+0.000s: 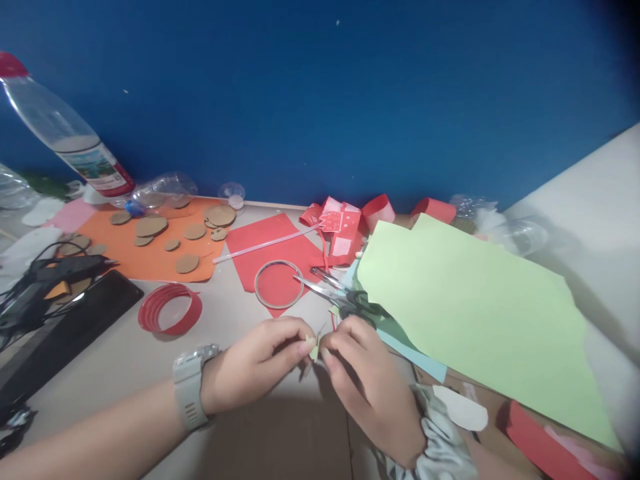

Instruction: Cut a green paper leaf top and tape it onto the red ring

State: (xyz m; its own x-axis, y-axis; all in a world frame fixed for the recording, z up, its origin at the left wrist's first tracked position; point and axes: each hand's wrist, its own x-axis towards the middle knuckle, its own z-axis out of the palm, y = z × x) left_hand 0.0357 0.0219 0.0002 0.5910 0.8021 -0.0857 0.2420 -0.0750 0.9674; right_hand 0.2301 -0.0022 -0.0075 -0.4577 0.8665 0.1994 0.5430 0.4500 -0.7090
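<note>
Left hand [257,367] pinches a green paper scrap [313,349], partly covered. Right hand [373,383] just beside, grip unclear. Bottle cap [12,65] clipped at left edge.

Bare grey-brown tabletop [275,433] open on near side of left hand [257,363] and right hand [367,380]. Just beyond, black-handled metal scissors [345,299] obstruct. Rightward, large pale-green paper sheet [475,313] in way. Leftward, open lane between ribbed red ring [149,315] and thin pale hoop [279,307].
</note>
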